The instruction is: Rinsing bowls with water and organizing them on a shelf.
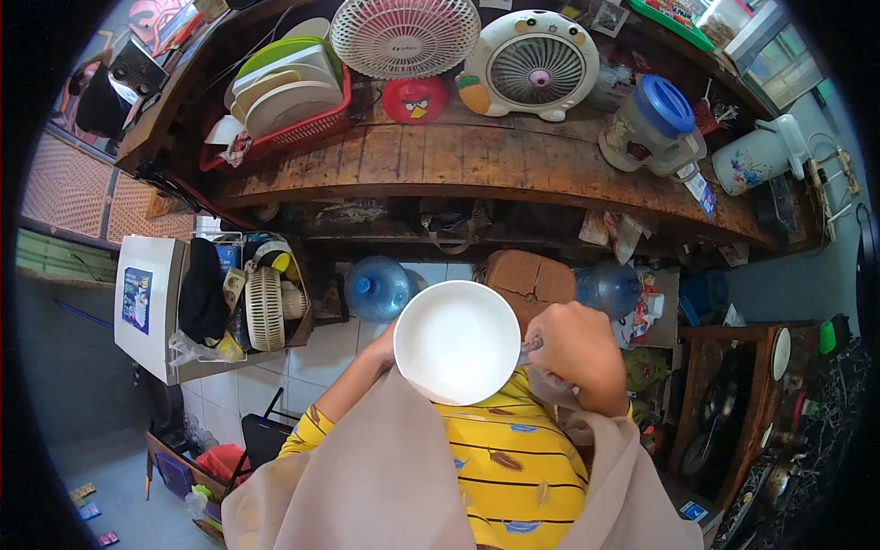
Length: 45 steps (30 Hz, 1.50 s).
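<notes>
A round white bowl point(457, 342) is held in front of my chest, its inside facing the camera; nothing shows in it. My left hand point(386, 346) grips its left side, with the fingers hidden behind the bowl. To the right of the bowl, my right hand point(574, 347) is closed around a bunched piece of cloth or similar small thing that I cannot make out, close to the rim. Beneath the bowl lie my yellow patterned top point(519, 467) and a beige cloth point(385, 467) draped over both shoulders.
A wooden counter point(440, 155) carries a red basket of plates point(295, 134), a fan grille point(405, 34), a small white fan point(540, 72) and a blue-lidded pitcher point(650, 124). Below stand blue water jugs point(378, 289). A small refrigerator point(148, 302) is at left, a wooden cabinet point(725, 399) at right.
</notes>
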Motion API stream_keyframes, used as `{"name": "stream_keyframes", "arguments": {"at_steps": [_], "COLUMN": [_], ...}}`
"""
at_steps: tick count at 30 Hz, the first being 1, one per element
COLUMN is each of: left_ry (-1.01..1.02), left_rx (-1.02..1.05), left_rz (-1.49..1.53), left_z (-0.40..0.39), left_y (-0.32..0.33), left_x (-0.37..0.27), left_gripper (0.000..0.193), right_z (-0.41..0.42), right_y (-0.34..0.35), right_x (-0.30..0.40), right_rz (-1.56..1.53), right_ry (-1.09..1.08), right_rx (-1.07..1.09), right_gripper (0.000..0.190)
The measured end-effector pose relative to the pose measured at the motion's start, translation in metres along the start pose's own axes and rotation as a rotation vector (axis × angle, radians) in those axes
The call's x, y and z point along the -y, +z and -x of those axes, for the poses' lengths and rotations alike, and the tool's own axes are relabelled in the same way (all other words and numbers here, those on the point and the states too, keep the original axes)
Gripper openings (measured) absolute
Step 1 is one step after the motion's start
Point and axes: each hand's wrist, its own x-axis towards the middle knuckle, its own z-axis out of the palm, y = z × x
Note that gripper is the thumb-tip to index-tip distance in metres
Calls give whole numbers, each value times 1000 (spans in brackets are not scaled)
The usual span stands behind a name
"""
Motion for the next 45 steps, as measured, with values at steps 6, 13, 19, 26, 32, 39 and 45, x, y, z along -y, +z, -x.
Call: {"name": "stream_keyframes", "arguments": {"at_steps": [6,13,19,26,32,39,45], "left_ry": [135,-23,-65,-63,95,109,147], "left_rx": [36,56,-70,-257,-308,-351,-560], "left_rz": [113,286,371,290,398,492,572], "left_z": [1,-9,-3,-2,-2,-8,3], "left_y": [4,4,2,13,26,31,46], "left_x": [-4,0,13,0,-10,-11,-20], "left_gripper": [44,42,41,38,38,39,40], "right_z": [3,-48,-53,-75,-65,-80,-72], "right_y": [-8,108,100,110,90,87,94], "right_x": [5,27,27,38,44,36,28], "right_rz": [-335,-245,147,-165,-154,168,-145], "right_ry": [-91,-574,-881,-472,-442,-219,-794], "right_rx": [-269,-140,-675,-456,14,-333,-134], "right_gripper": [12,19,15,24,26,33,43]}}
